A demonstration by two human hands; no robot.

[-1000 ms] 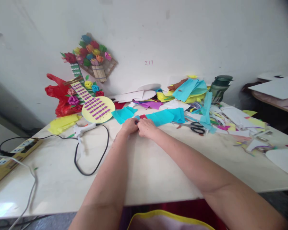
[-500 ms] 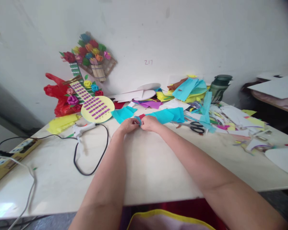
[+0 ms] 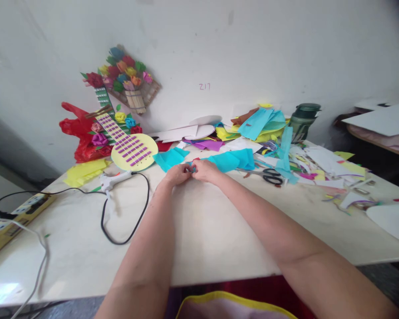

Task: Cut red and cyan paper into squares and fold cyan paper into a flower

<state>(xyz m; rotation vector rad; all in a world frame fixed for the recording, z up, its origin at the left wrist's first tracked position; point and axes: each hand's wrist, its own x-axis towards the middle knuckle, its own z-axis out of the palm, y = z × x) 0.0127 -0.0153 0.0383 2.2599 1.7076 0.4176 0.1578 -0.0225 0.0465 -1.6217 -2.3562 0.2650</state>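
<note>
My left hand (image 3: 178, 174) and my right hand (image 3: 205, 171) meet over the far middle of the table, fingertips pinched together. A small scrap of blue crepe paper, mostly covered by my fingers, is held between them. Just behind my right hand a bit of red (image 3: 196, 159) shows; its kind is unclear. On either side lie turquoise crepe paper sheets, a shorter one (image 3: 170, 158) to the left and a longer one (image 3: 232, 160) to the right.
A paper guitar (image 3: 146, 144) with flowers leans at the left beside a white glue gun (image 3: 118, 178), its black cable looping on the table. Scissors (image 3: 272, 176) lie to the right among paper scraps. A green bottle (image 3: 302, 124) stands behind; a power strip (image 3: 26, 212) sits far left.
My right hand has shifted slightly left and its fingers now overlap the left fingertips more. Less of the red bit and the blue paper shows between my hands.
</note>
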